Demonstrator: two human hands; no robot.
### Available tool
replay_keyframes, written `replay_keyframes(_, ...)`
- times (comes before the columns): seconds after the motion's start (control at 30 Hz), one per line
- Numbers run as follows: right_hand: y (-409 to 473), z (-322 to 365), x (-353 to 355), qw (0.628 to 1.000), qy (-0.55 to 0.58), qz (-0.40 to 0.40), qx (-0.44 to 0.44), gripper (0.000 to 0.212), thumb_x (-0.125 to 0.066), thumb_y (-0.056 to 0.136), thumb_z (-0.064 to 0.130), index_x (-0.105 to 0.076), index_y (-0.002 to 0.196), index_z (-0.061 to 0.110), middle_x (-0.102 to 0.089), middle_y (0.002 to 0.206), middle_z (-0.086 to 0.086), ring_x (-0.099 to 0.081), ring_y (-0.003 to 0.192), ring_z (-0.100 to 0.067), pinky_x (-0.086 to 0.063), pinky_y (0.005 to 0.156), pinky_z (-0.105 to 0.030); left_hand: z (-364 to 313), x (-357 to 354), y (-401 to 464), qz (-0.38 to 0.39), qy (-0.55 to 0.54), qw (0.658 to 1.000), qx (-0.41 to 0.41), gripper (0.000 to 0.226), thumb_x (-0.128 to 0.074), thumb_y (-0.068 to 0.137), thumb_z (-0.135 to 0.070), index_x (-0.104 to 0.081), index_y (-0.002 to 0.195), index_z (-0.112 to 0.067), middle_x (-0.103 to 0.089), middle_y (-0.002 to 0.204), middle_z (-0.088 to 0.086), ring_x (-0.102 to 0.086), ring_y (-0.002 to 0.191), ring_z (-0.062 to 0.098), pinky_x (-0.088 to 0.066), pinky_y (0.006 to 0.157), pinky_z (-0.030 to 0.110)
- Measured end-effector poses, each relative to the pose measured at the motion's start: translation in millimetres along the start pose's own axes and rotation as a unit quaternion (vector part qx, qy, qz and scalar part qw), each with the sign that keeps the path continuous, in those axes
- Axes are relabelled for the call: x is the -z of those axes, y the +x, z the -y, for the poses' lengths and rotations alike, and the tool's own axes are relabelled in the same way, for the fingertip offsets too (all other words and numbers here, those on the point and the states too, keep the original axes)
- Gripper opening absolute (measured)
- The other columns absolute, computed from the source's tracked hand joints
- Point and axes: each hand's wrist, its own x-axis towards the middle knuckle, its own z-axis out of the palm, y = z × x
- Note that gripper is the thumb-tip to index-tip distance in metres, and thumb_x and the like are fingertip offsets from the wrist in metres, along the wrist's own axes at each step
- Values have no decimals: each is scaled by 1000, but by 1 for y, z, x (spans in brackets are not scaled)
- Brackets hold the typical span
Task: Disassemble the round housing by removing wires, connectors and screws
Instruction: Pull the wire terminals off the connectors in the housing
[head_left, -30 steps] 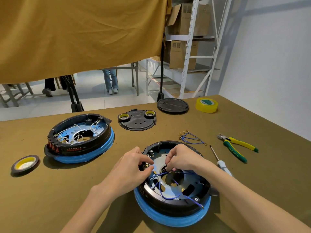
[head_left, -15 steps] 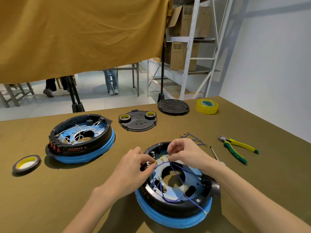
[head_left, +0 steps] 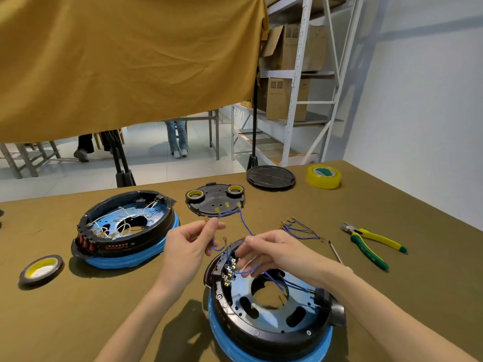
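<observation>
A round black housing (head_left: 271, 333) with a blue band sits near the table's front edge. My left hand (head_left: 188, 246) pinches a bundle of blue wires (head_left: 230, 214) with brass terminals, lifted above the housing's far-left rim. My right hand (head_left: 274, 254) hovers over the housing's terminal block (head_left: 227, 273), its fingers curled around other blue wires (head_left: 277, 282) that still run into the housing. Whether those fingers grip the wires tightly is blurred.
A second round housing (head_left: 125, 231) with white wires stands at the left. A loose blue wire set (head_left: 300, 229), a screwdriver (head_left: 335, 253) and yellow-green pliers (head_left: 371, 244) lie to the right. A black plate (head_left: 217, 199), a black lid (head_left: 270, 176) and tape rolls (head_left: 323, 176) lie further back.
My left hand has lifted a blue wire bundle up and away from the housing. My right hand has stayed low over the terminal block, among the remaining wires.
</observation>
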Motion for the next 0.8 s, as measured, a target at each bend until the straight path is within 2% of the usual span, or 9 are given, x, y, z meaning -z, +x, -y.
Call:
replay_keyframes(0.07, -4, -1, -3, 999, 19, 0, 45, 41, -48, 108, 32, -69, 108, -4, -73, 88, -17, -71, 78, -33, -57, 83, -43, 0, 0, 7, -18, -7, 1000, 0, 28, -63, 92, -38, -82, 91, -19, -65, 62, 0, -58, 56, 7, -50, 57, 15)
replay_keyframes(0.17, -3, 4, -2, 989, 42, -80, 115, 41, -42, 110, 28, -66, 101, -4, -62, 68, -18, -63, 53, -28, -57, 69, -40, 4, -5, 14, -21, -31, 999, 21, 30, -62, 92, -41, -81, 95, -18, -71, 66, 0, -62, 58, 7, -52, 59, 15)
replay_keyframes(0.23, 1, 8, 6, 982, 67, -129, 124, 40, -39, 110, 27, -64, 96, -1, -49, 54, -12, -47, 36, -19, -57, 58, -37, 10, -13, 15, -23, -35, 998, 37, 33, -57, 97, -43, -80, 98, -20, -78, 77, 1, -69, 67, 7, -52, 62, 14)
replay_keyframes(0.33, 7, 12, 31, 974, 88, -176, 114, 38, -37, 111, 27, -61, 96, 0, -38, 47, -2, -33, 32, -13, -54, 51, -33, 28, -20, 13, -15, 17, 999, 35, 24, -54, 103, -34, -77, 103, -30, -79, 95, -14, -70, 87, -6, -51, 71, 8)
replay_keyframes(0.43, 18, 7, 64, 965, 92, -239, 64, 36, -36, 111, 30, -54, 89, 8, -35, 49, 0, -29, 35, -13, -50, 47, -31, 52, -22, 7, 25, 86, 994, 58, 19, -61, 102, -23, -74, 111, -33, -75, 110, -14, -66, 104, -3, -55, 88, 19)
replay_keyframes(0.53, 29, -7, 97, 950, 139, -281, -6, 35, -34, 111, 28, -46, 82, 14, -30, 52, 1, -19, 38, -11, -25, 39, -21, 64, -22, 3, 35, 85, 991, 99, 20, -58, 104, -22, -74, 112, -31, -75, 110, -7, -70, 103, 10, -59, 85, 30)
replay_keyframes(0.67, 41, -32, 125, 939, 174, -284, -84, 36, -32, 111, 25, -45, 79, 15, -32, 52, 3, -16, 36, -7, -16, 34, -17, 65, -22, 3, 25, 90, 992, 86, 24, -57, 104, -17, -75, 107, -33, -77, 98, -18, -71, 93, 0, -56, 73, 17)
replay_keyframes(0.73, 46, -46, 131, 941, 116, -287, -135, 33, -31, 110, 22, -46, 81, 14, -34, 52, 3, -17, 36, -7, -15, 33, -17, 64, -22, 2, 28, 87, 992, 85, 26, -55, 104, -14, -75, 106, -31, -75, 97, -23, -70, 90, -3, -54, 69, 13)
replay_keyframes(0.8, 48, -58, 132, 938, -3, -301, -170, 27, -30, 108, 19, -48, 90, 11, -36, 56, -1, -23, 40, -10, -18, 35, -19, 64, -22, 1, 29, 89, 992, 84, 26, -55, 105, -13, -74, 108, -29, -75, 96, -23, -70, 89, -3, -53, 67, 12)
